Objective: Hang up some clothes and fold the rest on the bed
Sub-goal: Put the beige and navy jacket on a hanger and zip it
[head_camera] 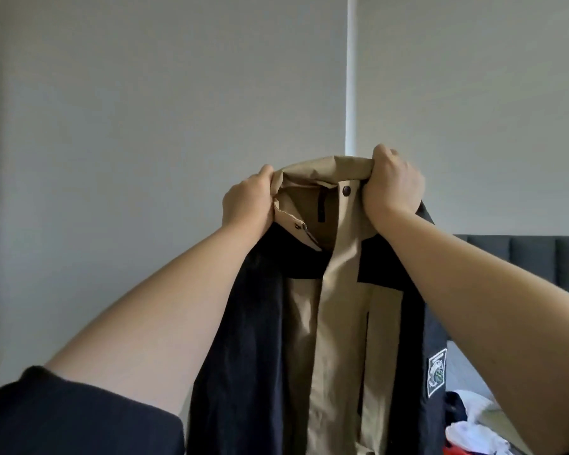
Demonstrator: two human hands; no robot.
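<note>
A tan and navy jacket (335, 323) hangs upright in front of me, held up at head height, its front facing me. My left hand (247, 200) grips the left side of its tan collar. My right hand (391, 185) grips the right side of the collar, fingers curled over the top edge. A snap button shows between the hands and a patch sits on the jacket's right sleeve. No hanger is visible; the jacket's lower part runs out of view.
A grey wall with a bright vertical strip (351, 73) fills the background. At the right a dark padded headboard (532, 257) stands above the bed, where a pile of white, dark and red clothes (473, 428) lies.
</note>
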